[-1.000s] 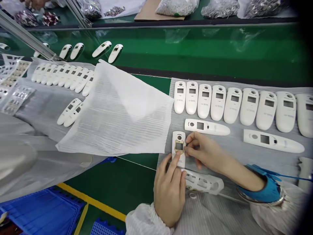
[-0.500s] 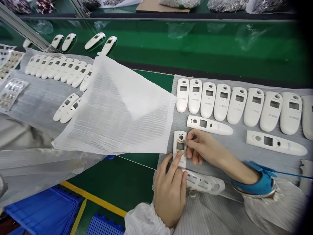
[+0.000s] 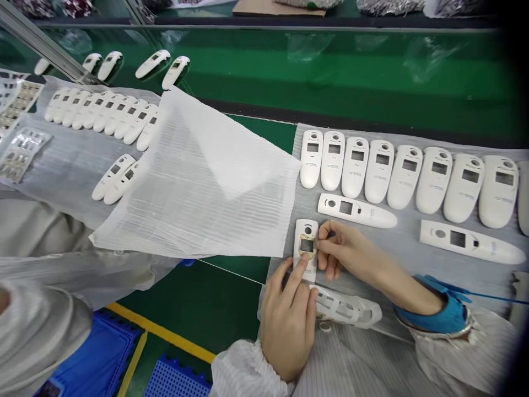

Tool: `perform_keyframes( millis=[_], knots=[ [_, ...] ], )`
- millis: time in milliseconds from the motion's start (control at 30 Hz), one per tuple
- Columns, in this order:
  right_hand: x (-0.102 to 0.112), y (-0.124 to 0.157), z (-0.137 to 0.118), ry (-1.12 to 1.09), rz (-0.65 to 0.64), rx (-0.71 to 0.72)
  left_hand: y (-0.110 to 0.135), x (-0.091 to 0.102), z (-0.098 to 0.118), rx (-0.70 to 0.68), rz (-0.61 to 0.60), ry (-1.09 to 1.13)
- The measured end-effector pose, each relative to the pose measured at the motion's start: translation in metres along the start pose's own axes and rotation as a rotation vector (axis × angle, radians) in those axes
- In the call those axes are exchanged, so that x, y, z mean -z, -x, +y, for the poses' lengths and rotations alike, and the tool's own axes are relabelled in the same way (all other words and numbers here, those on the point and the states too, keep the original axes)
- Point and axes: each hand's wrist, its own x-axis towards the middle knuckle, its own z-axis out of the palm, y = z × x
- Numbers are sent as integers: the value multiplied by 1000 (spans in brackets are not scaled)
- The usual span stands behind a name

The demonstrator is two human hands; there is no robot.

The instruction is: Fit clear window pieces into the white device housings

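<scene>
A white thermometer-like plastic housing [image 3: 306, 270] lies upright in front of me on the sheet. Around its display window sits a thin yellowish frame-shaped sticker [image 3: 306, 255]. My left hand [image 3: 287, 325] holds the housing from below, one fingertip pressing at the window's lower edge. At the frame's right edge, the thumb and forefinger of my right hand [image 3: 341, 248] are pinched together; its other fingers are curled. Right beside my left hand lies a white slotted shell [image 3: 349, 309]. Another housing [image 3: 357, 211] lies sideways just above my right hand.
Several housings [image 3: 376, 171] stand in a row behind my hands, and one [image 3: 471, 242] lies sideways at right. A white foam sheet [image 3: 231, 220] spans the gap to the left table, where more housings [image 3: 99, 113] lie. A co-worker's sleeve [image 3: 45, 342] is at lower left.
My hands stay nearly in place at the housing's window. A co-worker's sleeve has come into view at the lower left. The view has shifted slightly.
</scene>
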Motion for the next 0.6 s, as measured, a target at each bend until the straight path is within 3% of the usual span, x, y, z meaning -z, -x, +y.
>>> perform_keyframes(
  millis=[333,600],
  knots=[
    [-1,-7,-3,33,27,41,3,-3,-2,-2,-26,4],
    [-4,0,-2,-20,-11,-33,2,-2,0,-4,1,-5]
  ],
)
